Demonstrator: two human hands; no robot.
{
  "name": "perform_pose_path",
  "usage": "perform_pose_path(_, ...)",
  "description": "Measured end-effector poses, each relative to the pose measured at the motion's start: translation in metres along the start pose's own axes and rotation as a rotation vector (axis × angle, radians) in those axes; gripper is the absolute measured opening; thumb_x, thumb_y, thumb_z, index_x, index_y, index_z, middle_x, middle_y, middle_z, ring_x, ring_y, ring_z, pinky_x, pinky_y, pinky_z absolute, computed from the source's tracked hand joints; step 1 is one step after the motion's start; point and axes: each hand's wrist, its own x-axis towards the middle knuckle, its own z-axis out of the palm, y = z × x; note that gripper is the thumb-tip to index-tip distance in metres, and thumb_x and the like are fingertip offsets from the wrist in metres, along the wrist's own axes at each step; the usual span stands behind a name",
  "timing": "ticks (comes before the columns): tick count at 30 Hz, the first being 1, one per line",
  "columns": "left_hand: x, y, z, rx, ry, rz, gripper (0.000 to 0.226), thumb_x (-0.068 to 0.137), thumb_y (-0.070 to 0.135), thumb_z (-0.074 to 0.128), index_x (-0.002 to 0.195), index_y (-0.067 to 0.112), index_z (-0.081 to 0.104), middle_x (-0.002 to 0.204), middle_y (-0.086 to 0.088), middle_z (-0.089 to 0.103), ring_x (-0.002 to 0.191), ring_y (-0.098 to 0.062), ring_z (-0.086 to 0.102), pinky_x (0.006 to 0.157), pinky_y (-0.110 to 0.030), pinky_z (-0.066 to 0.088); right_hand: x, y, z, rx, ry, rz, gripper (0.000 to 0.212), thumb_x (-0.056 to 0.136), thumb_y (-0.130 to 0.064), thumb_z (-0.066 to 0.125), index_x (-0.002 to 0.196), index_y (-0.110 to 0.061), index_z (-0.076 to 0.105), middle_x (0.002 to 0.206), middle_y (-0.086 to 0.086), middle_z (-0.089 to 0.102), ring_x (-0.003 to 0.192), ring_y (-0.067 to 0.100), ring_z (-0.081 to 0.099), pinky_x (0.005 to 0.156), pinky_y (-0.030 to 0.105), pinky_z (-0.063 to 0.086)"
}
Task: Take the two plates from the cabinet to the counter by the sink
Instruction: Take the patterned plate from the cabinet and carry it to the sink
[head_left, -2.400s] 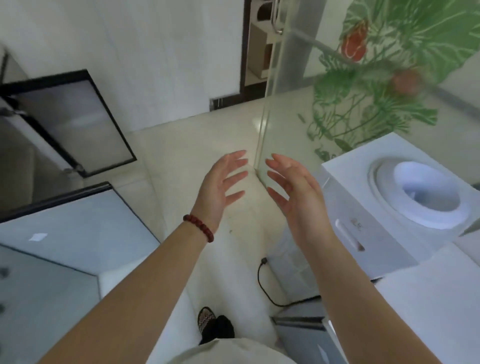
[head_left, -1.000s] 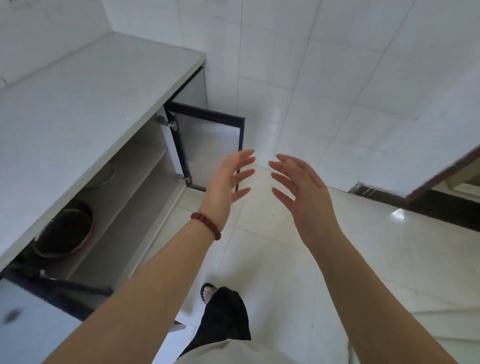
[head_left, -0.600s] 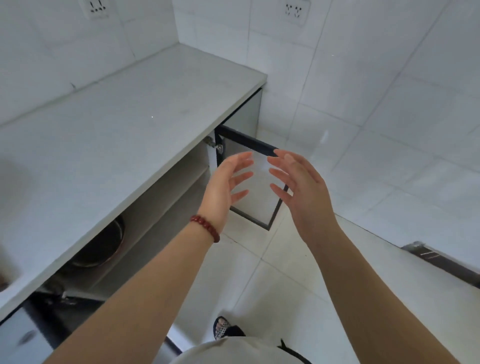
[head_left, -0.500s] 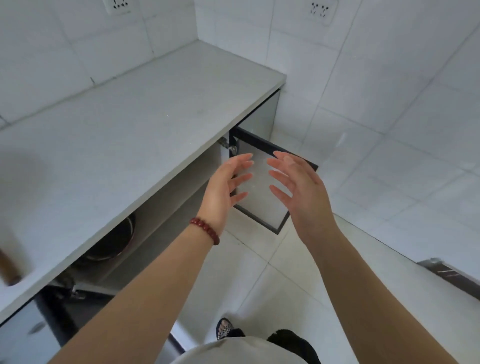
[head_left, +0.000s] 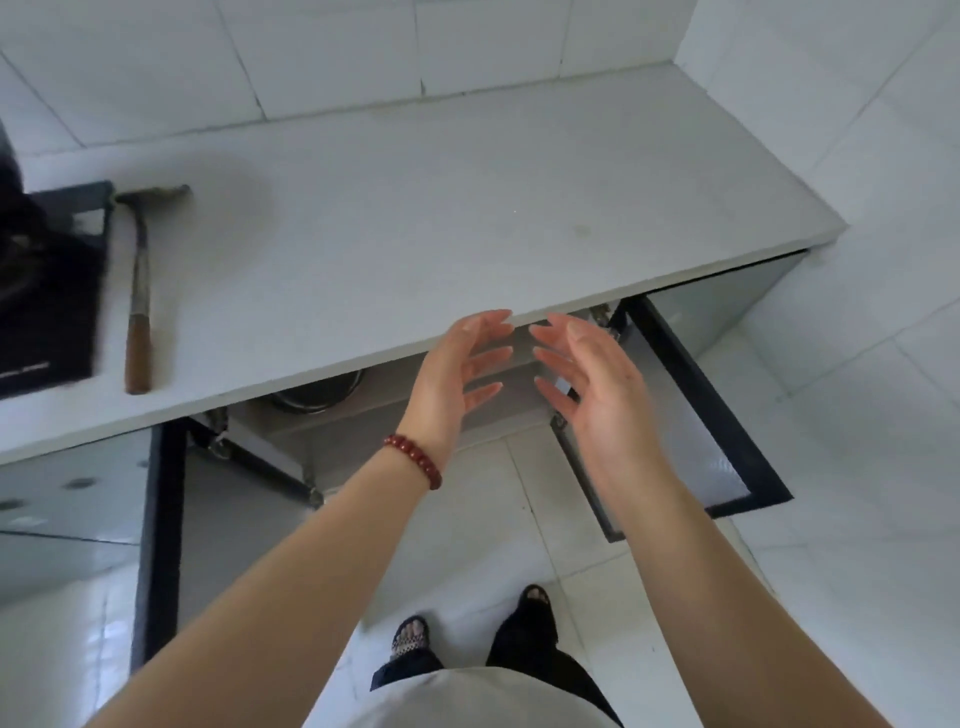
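Note:
My left hand (head_left: 457, 374) and my right hand (head_left: 592, 384) are held out side by side, palms facing each other, fingers spread, holding nothing. They hover in front of the open cabinet (head_left: 395, 421) under the grey counter (head_left: 415, 218). Inside the cabinet, left of my left hand, the rim of a round metal dish (head_left: 317, 397) shows below the counter edge. The rest of the cabinet's inside is hidden by the counter. No sink is in view.
Two dark-framed cabinet doors stand open: one at the left (head_left: 161, 545), one at the right (head_left: 711, 415). A hammer (head_left: 139, 306) lies on the counter beside a black stove (head_left: 47, 291). White tiled floor and wall surround the counter's right end.
The view has swung left from the room and floor to face the counter and open cabinet straight on. Both hands have stayed spread and empty in front of me.

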Motion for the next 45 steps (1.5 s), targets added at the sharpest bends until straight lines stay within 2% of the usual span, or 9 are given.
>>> perform_pose_path(7, 0.029, -0.049, 0.023, -0.066, 0.148, 0.003, 0.031, 0.081, 0.044, 0.042, 0.095, 0.038, 0.069, 0.108, 0.012, 0.070, 0.103, -0.009, 0.064, 0.086, -0.035, 0.049, 0.049, 0.027, -0.040, 0.007, -0.085, 0.031, 0.018, 0.081, -0.041, 0.058, 0.091, -0.034, 0.071, 0.106, -0.005, 0.071, 0.105, 0.012, 0.063, 0.083, 0.030, 0.049)
perform_pose_path(12, 0.064, -0.098, 0.017, -0.023, 0.159, 0.038, 0.030, 0.081, 0.045, 0.042, 0.095, 0.042, 0.069, 0.110, 0.014, 0.069, 0.103, -0.007, 0.064, 0.087, -0.036, 0.050, 0.085, 0.078, -0.059, 0.016, -0.095, 0.049, 0.018, 0.084, -0.039, 0.057, 0.094, -0.033, 0.070, 0.109, -0.004, 0.071, 0.107, 0.012, 0.063, 0.087, 0.033, 0.050)
perform_pose_path(19, 0.144, -0.186, -0.012, 0.023, 0.140, 0.073, 0.031, 0.086, 0.042, 0.041, 0.098, 0.041, 0.069, 0.109, 0.016, 0.069, 0.101, -0.003, 0.063, 0.089, -0.035, 0.050, 0.153, 0.179, -0.080, 0.039, -0.091, -0.006, 0.020, 0.083, -0.042, 0.056, 0.094, -0.035, 0.070, 0.110, -0.005, 0.070, 0.107, 0.011, 0.062, 0.089, 0.033, 0.049)
perform_pose_path(22, 0.181, -0.229, -0.027, 0.024, 0.133, 0.101, 0.030, 0.087, 0.040, 0.040, 0.096, 0.039, 0.069, 0.106, 0.015, 0.070, 0.102, -0.007, 0.063, 0.084, -0.031, 0.051, 0.187, 0.231, -0.090, 0.065, -0.074, -0.037, 0.019, 0.083, -0.041, 0.055, 0.091, -0.036, 0.071, 0.109, -0.006, 0.071, 0.106, 0.010, 0.063, 0.088, 0.033, 0.049)
perform_pose_path(25, 0.215, -0.273, -0.041, 0.001, 0.120, 0.141, 0.036, 0.078, 0.047, 0.042, 0.101, 0.034, 0.067, 0.114, 0.009, 0.067, 0.103, -0.008, 0.063, 0.078, -0.026, 0.053, 0.220, 0.287, -0.100, 0.108, -0.063, -0.057, 0.019, 0.083, -0.040, 0.054, 0.091, -0.034, 0.070, 0.108, -0.007, 0.071, 0.105, 0.010, 0.063, 0.084, 0.031, 0.048)
perform_pose_path(32, 0.273, -0.364, -0.070, 0.022, 0.131, 0.250, 0.040, 0.077, 0.045, 0.039, 0.106, 0.030, 0.064, 0.115, 0.009, 0.066, 0.108, -0.009, 0.061, 0.091, -0.035, 0.049, 0.282, 0.392, -0.117, 0.175, -0.103, -0.098, 0.021, 0.080, -0.040, 0.054, 0.091, -0.031, 0.070, 0.106, -0.008, 0.072, 0.102, 0.010, 0.064, 0.082, 0.029, 0.048)
perform_pose_path(35, 0.286, -0.384, -0.081, 0.030, 0.141, 0.284, 0.041, 0.078, 0.045, 0.038, 0.107, 0.029, 0.063, 0.113, 0.011, 0.067, 0.107, -0.009, 0.061, 0.090, -0.035, 0.050, 0.297, 0.418, -0.114, 0.175, -0.148, -0.103, 0.023, 0.079, -0.041, 0.054, 0.092, -0.031, 0.070, 0.106, -0.009, 0.072, 0.102, 0.009, 0.064, 0.083, 0.029, 0.048)
perform_pose_path(40, 0.296, -0.394, -0.097, 0.016, 0.170, 0.301, 0.042, 0.080, 0.044, 0.037, 0.109, 0.029, 0.062, 0.122, 0.007, 0.063, 0.111, -0.011, 0.059, 0.087, -0.031, 0.050, 0.309, 0.438, -0.104, 0.196, -0.193, -0.102, 0.023, 0.079, -0.043, 0.055, 0.091, -0.032, 0.071, 0.108, -0.008, 0.071, 0.104, 0.009, 0.064, 0.086, 0.031, 0.048)
perform_pose_path(45, 0.308, -0.393, -0.115, -0.022, 0.229, 0.291, 0.037, 0.095, 0.037, 0.030, 0.114, 0.027, 0.060, 0.123, 0.005, 0.061, 0.116, -0.015, 0.056, 0.088, -0.035, 0.048, 0.331, 0.451, -0.092, 0.277, -0.192, -0.033, 0.024, 0.089, -0.038, 0.051, 0.102, -0.025, 0.067, 0.110, -0.005, 0.070, 0.107, 0.013, 0.063, 0.084, 0.030, 0.047)
